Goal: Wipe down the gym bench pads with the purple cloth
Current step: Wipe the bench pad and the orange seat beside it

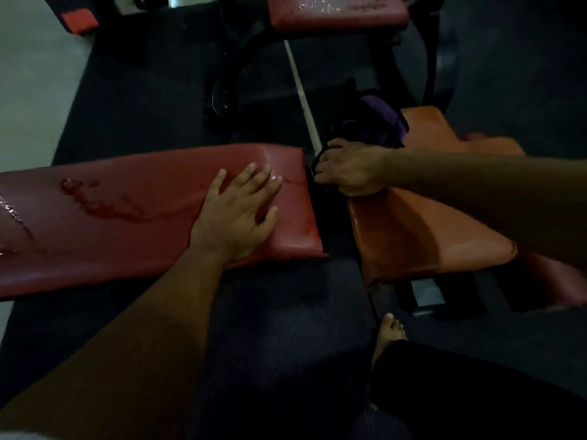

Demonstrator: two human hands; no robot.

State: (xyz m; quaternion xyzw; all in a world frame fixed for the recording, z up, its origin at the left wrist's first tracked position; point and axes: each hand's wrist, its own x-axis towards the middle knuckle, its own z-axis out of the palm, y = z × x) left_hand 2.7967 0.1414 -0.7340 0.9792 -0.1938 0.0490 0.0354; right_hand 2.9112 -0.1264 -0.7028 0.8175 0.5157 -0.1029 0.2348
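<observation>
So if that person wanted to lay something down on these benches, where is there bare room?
The long dark red vinyl pad is bare to the left of the flat left hand, though streaked wet. The orange vinyl seat pad is free below the right forearm. It is crowded at the gap between the pads, where the right hand grips beside the bunched purple cloth.
</observation>
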